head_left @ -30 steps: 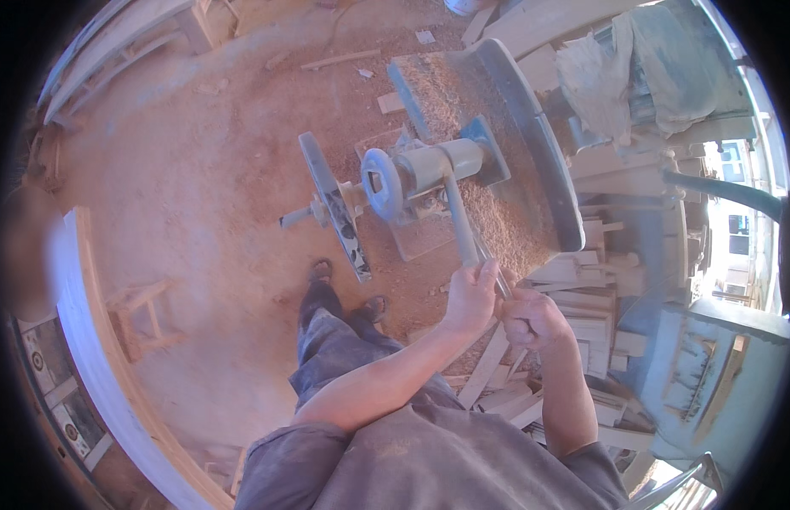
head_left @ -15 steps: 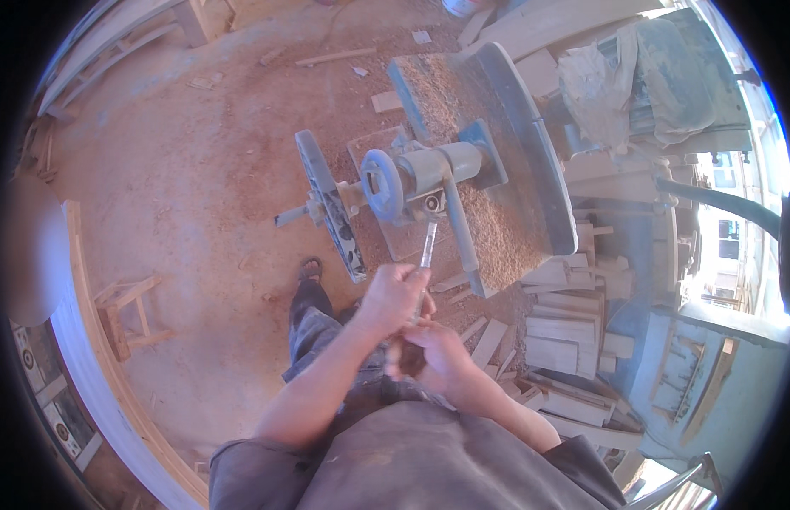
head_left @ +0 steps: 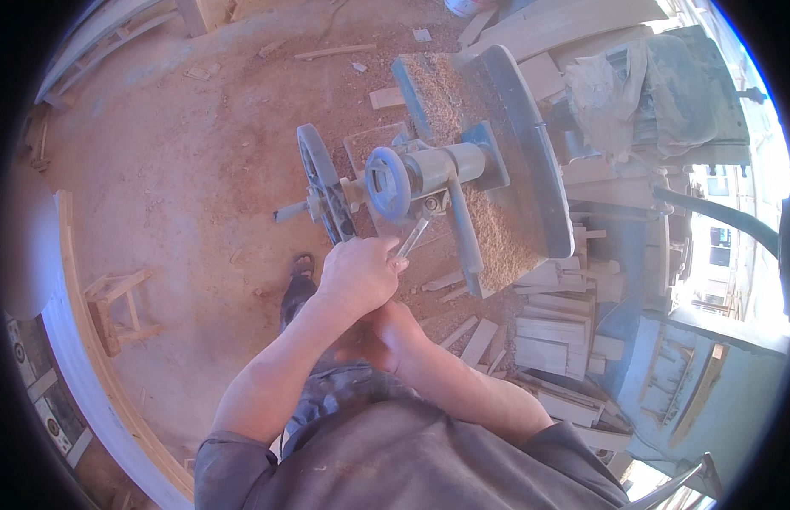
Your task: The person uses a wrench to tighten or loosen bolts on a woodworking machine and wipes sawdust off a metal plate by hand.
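Steel wrench (head_left: pixel 414 238) clamped in left hand (head_left: pixel 358 274) grip, right hand (head_left: pixel 386 336) beneath, grip unclear

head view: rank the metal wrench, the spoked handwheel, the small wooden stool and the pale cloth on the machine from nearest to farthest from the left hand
1. Metal wrench: gripped in the left hand, up-right.
2. Spoked handwheel: just above the hand.
3. Small wooden stool: far left on the floor.
4. Pale cloth: upper right, atop the machine.
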